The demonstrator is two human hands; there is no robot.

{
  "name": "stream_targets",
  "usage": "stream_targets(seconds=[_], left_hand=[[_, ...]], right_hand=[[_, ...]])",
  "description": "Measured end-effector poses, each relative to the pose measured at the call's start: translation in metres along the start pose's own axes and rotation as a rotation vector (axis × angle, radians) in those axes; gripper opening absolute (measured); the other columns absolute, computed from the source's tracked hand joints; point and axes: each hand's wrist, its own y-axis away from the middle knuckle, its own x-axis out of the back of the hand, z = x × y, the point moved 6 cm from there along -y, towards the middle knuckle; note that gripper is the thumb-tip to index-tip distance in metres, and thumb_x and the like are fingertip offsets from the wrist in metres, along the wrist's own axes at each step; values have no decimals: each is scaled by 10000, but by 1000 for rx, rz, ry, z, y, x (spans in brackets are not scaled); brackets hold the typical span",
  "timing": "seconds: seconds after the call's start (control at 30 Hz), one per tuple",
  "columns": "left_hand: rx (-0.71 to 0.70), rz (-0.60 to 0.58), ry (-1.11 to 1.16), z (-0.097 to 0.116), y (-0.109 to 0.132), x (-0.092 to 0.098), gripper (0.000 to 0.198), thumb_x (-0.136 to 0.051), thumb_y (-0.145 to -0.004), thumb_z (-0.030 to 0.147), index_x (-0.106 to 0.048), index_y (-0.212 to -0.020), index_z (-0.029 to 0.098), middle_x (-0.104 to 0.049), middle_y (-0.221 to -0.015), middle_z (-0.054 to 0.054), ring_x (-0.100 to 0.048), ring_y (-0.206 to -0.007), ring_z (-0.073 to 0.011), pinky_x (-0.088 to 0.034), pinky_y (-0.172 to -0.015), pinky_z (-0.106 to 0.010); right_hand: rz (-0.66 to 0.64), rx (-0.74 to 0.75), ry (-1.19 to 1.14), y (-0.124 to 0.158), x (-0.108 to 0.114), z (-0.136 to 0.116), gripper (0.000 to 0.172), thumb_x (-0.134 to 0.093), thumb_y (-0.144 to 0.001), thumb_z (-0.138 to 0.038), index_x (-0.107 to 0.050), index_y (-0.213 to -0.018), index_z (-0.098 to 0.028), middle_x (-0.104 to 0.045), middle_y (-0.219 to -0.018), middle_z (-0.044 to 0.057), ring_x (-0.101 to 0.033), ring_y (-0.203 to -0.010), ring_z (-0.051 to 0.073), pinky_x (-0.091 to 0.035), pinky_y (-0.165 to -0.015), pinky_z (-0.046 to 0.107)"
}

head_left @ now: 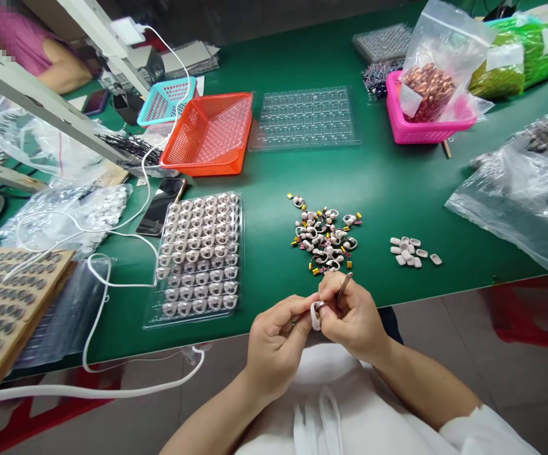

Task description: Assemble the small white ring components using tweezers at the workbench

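Close to the table's front edge, my left hand (pixel 278 335) pinches a small pale ring-shaped plastic part (pixel 316 316) between thumb and fingertips. My right hand (pixel 354 319) is closed around slim metal tweezers (pixel 344 287), whose back end sticks up past the fingers. Its fingertips meet the ring-shaped part, and the tweezers' tips are hidden there. Just beyond both hands lies a loose pile of similar parts (pixel 328 237) with yellow tabs and fine wires. Right of it are several small pale oval caps (pixel 409 251).
Left of my hands, a clear blister tray (pixel 201 253) holds rows of the parts. Behind stand an orange basket (pixel 207 165), an empty clear tray (pixel 306 118) and a pink basket (pixel 425 133). White cables (pixel 126 395) cross the left side. A person's arm (pixel 65 66) shows far left.
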Motion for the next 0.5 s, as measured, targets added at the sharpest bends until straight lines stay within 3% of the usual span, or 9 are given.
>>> stream_targets(seconds=[0.17, 0.37, 0.5], left_hand=[[22, -9, -16, -2, -1, 1, 257, -670, -870, 73, -796, -1025, 234, -780, -870, -32, -710, -771, -135, -554, -705, -173], [209, -75, 5, -9, -5, 4, 209, -677, -893, 174, -765, -1082, 167, -794, -1011, -92, -751, -905, -205, -593, -817, -249], [281, -58, 109, -13, -8, 9, 186, -718, -876, 223, -773, -1045, 168, -792, -1005, -88, -745, -901, -201, -587, -818, -252]], right_hand=[[-16, -50, -3, -2, 1, 0, 166, -552, -752, -142, -413, -744, -232, -404, -697, -40, -425, -602, 136, -318, -514, 257], [-101, -153, 36, -7, 3, -1, 172, -577, -781, -166, -419, -740, -223, -437, -714, -35, -430, -607, 127, -341, -534, 254], [-211, -242, 42, -8, 8, -9, 97, -616, -824, -202, -519, -818, -206, -467, -715, -35, -421, -602, 120, -340, -538, 243]])
